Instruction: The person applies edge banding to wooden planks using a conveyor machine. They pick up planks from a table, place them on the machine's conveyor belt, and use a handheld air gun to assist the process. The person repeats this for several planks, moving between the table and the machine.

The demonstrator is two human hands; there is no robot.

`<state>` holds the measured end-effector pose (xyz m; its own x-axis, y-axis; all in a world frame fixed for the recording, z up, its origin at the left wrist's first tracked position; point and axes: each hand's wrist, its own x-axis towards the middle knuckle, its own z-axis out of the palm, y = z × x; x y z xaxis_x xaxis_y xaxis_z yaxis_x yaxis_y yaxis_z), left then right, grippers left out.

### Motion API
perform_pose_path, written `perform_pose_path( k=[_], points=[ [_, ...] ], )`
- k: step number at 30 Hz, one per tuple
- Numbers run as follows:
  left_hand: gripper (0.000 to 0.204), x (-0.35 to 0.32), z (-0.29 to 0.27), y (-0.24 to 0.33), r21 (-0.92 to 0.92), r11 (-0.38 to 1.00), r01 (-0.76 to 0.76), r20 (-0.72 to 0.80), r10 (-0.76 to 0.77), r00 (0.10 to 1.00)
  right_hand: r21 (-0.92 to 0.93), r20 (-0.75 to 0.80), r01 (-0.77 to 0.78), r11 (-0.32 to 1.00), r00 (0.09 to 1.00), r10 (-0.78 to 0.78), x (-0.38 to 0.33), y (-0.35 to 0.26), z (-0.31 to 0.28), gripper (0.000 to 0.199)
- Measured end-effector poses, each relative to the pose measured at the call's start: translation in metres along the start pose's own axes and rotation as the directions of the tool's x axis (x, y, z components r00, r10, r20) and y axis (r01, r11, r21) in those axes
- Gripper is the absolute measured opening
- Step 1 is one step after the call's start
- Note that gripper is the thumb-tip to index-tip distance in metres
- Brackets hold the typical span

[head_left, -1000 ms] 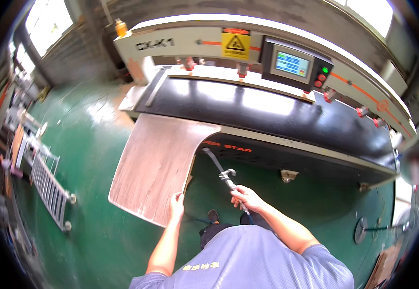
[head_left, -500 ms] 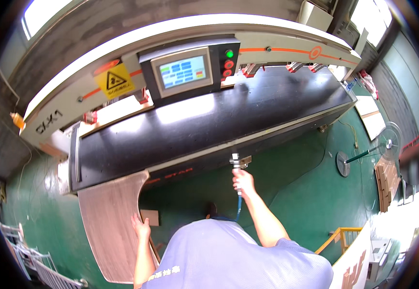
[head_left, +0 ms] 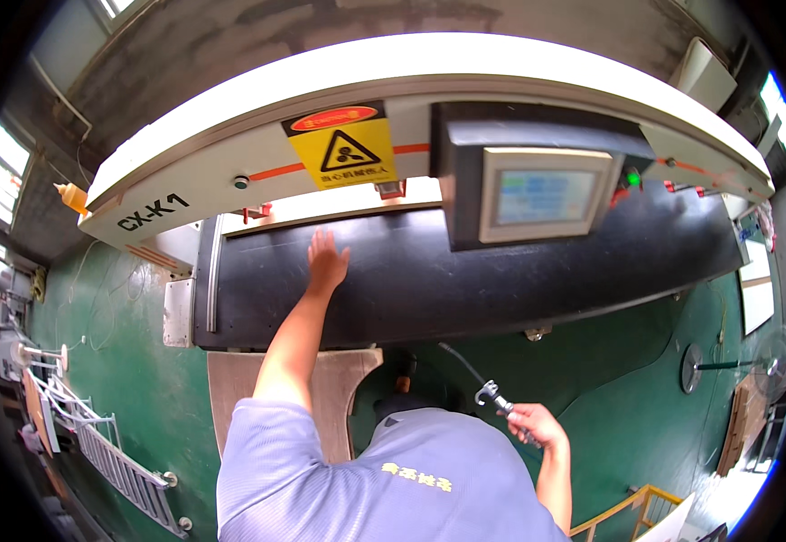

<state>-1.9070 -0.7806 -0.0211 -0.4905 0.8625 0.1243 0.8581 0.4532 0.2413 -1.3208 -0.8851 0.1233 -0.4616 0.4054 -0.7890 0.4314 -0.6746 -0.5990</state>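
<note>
My left hand [head_left: 326, 263] is stretched forward with fingers apart, palm down on the black conveyor belt [head_left: 519, 280] near the machine's opening. My right hand [head_left: 532, 424] is low at my side, shut on an air blow gun [head_left: 491, 396] with a thin hose running back under the belt. A brown wood-grain board [head_left: 230, 384] hangs down off the belt's near edge, just left of my left arm.
A white arched machine housing [head_left: 465, 72] spans the belt, with a yellow warning sign [head_left: 342, 150] and a touch screen panel [head_left: 542, 194]. Green floor [head_left: 113, 361] lies all round. A white metal rack [head_left: 113, 456] stands at lower left, a fan [head_left: 768, 357] at right.
My left hand has let go of the wood-grain board's edge and reached forward onto the belt. My right hand with the blow gun has dropped lower to my right.
</note>
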Motion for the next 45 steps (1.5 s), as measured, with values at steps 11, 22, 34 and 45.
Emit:
perform_pose_path(
  k=[11, 22, 34, 45],
  points=[
    [0.055, 0.091, 0.045, 0.031, -0.006, 0.989, -0.150, 0.000, 0.150, 0.989, 0.356, -0.058, 0.070, 0.932, 0.997, -0.053, 0.049, -0.074, 0.073, 0.044],
    [0.045, 0.163, 0.023, -0.015, -0.258, 0.958, -0.126, 0.149, 0.168, 0.974, 0.256, -0.216, 0.072, 0.964, 0.976, -0.016, 0.068, -0.096, 0.114, 0.056],
    [0.058, 0.138, 0.018, -0.050, 0.129, 0.894, -0.430, 0.158, 0.410, 0.898, 0.163, -0.243, 0.024, 0.986, 0.970, 0.017, 0.047, -0.058, 0.144, 0.020],
    [0.062, 0.027, -0.083, -0.011, 0.029, 0.878, -0.478, 0.502, 0.401, 0.767, 0.235, -0.334, 0.172, 0.957, 0.939, -0.087, 0.021, -0.011, 0.121, 0.046]
  ],
)
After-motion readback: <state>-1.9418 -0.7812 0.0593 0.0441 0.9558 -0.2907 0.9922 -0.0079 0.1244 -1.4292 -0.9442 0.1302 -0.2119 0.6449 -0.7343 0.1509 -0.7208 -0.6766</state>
